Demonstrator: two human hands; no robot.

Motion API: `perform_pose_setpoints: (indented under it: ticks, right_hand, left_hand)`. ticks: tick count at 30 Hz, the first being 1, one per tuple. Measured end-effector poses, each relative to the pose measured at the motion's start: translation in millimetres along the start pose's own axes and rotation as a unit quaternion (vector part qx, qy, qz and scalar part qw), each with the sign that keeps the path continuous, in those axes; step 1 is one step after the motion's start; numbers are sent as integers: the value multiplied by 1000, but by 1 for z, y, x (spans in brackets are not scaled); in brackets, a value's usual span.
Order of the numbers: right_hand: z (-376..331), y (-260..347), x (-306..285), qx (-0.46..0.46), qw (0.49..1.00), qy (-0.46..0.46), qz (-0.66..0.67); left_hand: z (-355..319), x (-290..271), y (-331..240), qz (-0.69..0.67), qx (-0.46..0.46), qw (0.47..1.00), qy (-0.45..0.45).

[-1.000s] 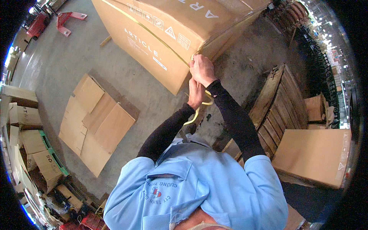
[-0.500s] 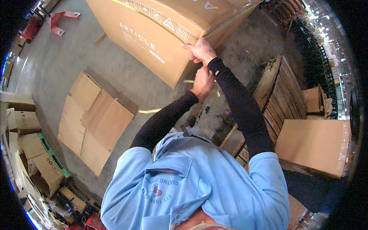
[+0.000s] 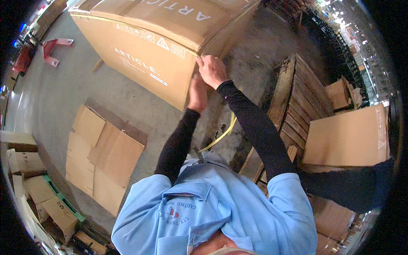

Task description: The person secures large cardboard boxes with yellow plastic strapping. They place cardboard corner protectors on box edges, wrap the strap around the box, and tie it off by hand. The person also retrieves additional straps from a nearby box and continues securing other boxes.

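A large brown cardboard box (image 3: 140, 63) with white printing stands ahead of me. Both hands are at its near right corner. My right hand (image 3: 212, 70) is closed at the corner just below the top edge, on what looks like a yellow strap, mostly hidden by the fingers. Lower down, my left hand (image 3: 197, 94) lies along the box's upright edge with its fingers stretched upward, the tips partly behind the right hand. A loose length of yellow strap (image 3: 226, 132) hangs in a curve below my right forearm.
Flattened cardboard (image 3: 102, 159) lies on the grey floor to the left. Wooden pallets (image 3: 304, 102) stand at the right, beside a smaller carton (image 3: 344, 138). Dark fabric (image 3: 348, 187) crosses below that carton. Folded cartons (image 3: 57, 208) line the left; a red pallet jack (image 3: 53, 51) stands far left.
My left hand has risen toward the box edge, its fingers now stretched out. The right hand remains at the corner. The hanging strap now shows in a longer curve. The view has shifted.
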State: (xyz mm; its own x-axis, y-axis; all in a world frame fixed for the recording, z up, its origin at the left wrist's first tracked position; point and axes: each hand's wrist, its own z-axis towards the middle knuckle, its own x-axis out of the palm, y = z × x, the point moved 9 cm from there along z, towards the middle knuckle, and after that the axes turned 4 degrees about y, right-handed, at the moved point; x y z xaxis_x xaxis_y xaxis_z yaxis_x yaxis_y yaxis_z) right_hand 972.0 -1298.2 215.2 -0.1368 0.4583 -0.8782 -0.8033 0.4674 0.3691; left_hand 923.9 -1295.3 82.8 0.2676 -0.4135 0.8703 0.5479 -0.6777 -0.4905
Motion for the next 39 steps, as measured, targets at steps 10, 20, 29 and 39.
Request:
perform_pose_setpoints:
  ticks: [10, 20, 29, 39]
  right_hand:
    - [-7, -7, 4, 36, 999, 27, 20]
    - [-18, -6, 7, 35, 992, -51, 107]
    - [11, 21, -63, -13, 992, -60, 115]
    - [93, 42, -154, -108, 980, 45, 160]
  left_hand:
    - [64, 14, -16, -131, -97, 986, 44]
    - [71, 19, -9, -183, -97, 976, 61]
    - [76, 93, -39, -267, -179, 928, 188]
    - [148, 178, -124, -207, -55, 961, 175]
